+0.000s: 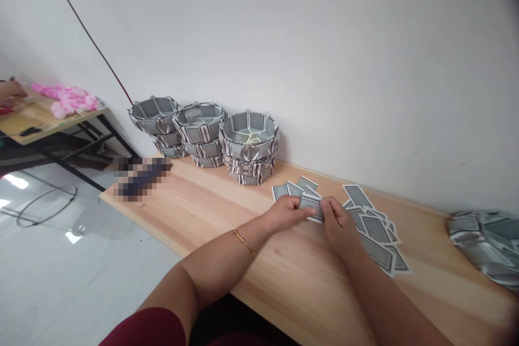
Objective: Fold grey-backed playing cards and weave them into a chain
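Note:
Both my hands meet over the wooden table point(227, 216) and pinch one grey-backed playing card point(311, 206) between them. My left hand point(286, 212) grips its left end with closed fingers; a thin gold bangle sits on that wrist. My right hand point(338, 221) holds the right end, fingers curled. A few folded cards point(292, 189) lie just behind the hands. More flat cards point(375, 227) are spread in a loose row to the right, partly under my right forearm.
Three stacks of bowls woven from cards point(248, 143) stand against the white wall at the back. Another woven piece point(484, 243) lies at the far right edge. A blurred dark object point(141, 177) rests on the table's left end. A second table with pink material point(67, 98) stands far left, another person's hand point(10, 92) over it.

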`<move>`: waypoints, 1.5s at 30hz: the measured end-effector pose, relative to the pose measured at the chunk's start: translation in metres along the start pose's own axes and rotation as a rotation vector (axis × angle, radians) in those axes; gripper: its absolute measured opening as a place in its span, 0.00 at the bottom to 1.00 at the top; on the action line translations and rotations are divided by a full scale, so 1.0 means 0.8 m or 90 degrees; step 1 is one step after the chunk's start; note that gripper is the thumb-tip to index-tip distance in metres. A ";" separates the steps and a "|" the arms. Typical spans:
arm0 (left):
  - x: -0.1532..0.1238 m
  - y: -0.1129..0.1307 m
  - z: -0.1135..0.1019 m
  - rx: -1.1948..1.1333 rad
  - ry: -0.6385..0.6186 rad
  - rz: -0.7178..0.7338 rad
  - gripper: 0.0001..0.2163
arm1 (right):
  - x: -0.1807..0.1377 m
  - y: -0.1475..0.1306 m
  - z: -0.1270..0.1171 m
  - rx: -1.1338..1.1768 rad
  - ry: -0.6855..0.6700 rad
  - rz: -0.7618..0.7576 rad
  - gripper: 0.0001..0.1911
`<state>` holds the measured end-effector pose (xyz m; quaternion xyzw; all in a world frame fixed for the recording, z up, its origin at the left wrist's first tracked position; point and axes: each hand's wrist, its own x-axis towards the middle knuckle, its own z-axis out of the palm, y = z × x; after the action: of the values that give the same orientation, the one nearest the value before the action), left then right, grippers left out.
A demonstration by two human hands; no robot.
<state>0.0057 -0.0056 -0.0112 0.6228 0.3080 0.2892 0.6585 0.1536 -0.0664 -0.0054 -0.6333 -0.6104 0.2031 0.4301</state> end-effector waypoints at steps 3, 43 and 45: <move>0.000 0.002 -0.001 0.010 0.050 0.021 0.21 | 0.000 -0.001 0.002 -0.012 -0.019 -0.036 0.17; 0.005 0.005 -0.004 -0.306 0.014 -0.052 0.19 | -0.007 0.001 0.006 0.051 -0.073 0.044 0.23; 0.004 0.008 -0.002 -0.276 -0.006 -0.050 0.20 | -0.006 0.004 0.006 0.059 -0.048 0.032 0.23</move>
<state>0.0067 -0.0018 -0.0054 0.4556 0.2596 0.3197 0.7892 0.1509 -0.0692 -0.0117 -0.6200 -0.5999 0.2658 0.4302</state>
